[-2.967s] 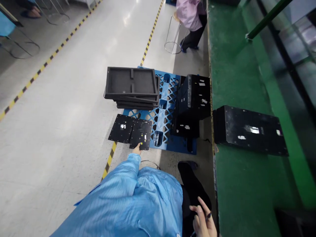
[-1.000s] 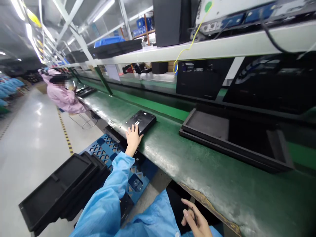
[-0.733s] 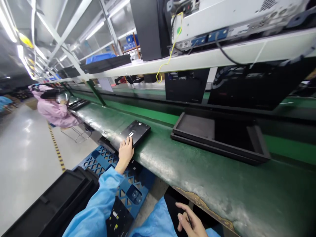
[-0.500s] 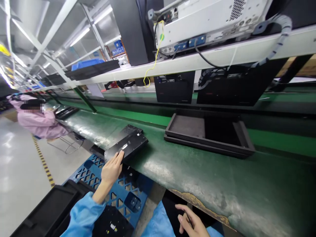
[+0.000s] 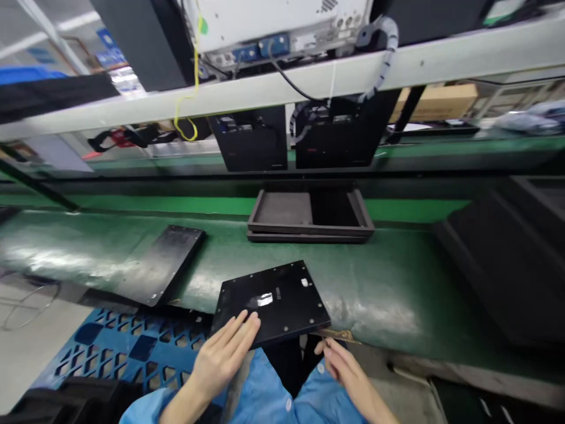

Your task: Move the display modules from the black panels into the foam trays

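A flat black panel [image 5: 282, 294] with screws along its edges and a small white label lies tilted at the bench's front edge, partly overhanging it. My left hand [image 5: 227, 353] rests on its lower left part, fingers stretched out and the thumb hidden beneath. Near the panel's lower right corner is my right hand [image 5: 342, 362], its fingers curled together around something too small to make out. Another black panel [image 5: 163, 265] lies farther left on the green bench [image 5: 379, 294].
Stacked dark foam trays [image 5: 282, 209] stand at the back of the bench. Large black foam pieces [image 5: 507, 259] are at the right. A blue pallet [image 5: 110, 353] lies below at the left. The white shelf [image 5: 247, 88] crosses overhead, with a yellow cord hanging down.
The view has turned right. The labelled panel has come off the other panel, moving right toward my body with my left hand on it. My right hand is now close to its corner.
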Available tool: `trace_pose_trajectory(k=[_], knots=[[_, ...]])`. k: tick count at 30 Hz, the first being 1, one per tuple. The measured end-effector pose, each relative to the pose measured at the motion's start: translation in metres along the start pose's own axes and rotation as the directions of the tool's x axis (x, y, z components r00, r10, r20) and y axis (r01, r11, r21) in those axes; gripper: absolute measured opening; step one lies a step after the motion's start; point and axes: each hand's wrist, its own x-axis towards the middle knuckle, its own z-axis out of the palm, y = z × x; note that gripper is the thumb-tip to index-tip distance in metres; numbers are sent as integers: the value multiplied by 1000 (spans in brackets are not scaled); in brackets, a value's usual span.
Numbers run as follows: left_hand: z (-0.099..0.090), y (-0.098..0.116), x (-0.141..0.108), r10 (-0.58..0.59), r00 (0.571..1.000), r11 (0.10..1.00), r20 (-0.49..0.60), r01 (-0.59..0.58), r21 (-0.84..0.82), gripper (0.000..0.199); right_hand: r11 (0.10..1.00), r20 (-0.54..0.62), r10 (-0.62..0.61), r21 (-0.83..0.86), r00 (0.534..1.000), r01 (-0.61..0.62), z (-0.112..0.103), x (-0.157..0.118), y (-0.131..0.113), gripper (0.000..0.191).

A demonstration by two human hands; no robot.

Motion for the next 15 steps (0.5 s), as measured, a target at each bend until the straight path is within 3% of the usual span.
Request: trace_pose_trajectory(k=[2, 4, 6, 8, 11, 15], knots=[[20, 27, 21, 40, 999, 999, -23, -40, -32, 51, 992, -53, 23, 129, 998, -16, -10, -10, 10, 60], [40, 51, 40, 60, 996, 995, -63, -64, -72, 45, 972, -202, 11, 232, 979, 37, -21, -23, 21, 57], [58, 70, 57, 75, 993, 990, -92, -85, -111, 41, 947, -418, 24, 300, 908, 112, -31, -37, 30, 53], [74, 85, 74, 93, 991, 984, -92, -106, -146, 37, 927, -556, 75, 345, 828, 148, -39, -52, 34, 54], [93, 100, 96, 124, 992, 975, -1, -122, -186, 38, 909, -625, 132, 385, 769, 157, -47, -72, 35, 66], [105, 107, 115, 174, 978, 948, 117, -135, -287, 54, 940, -597, 128, 327, 792, 95, -48, -86, 40, 75]])
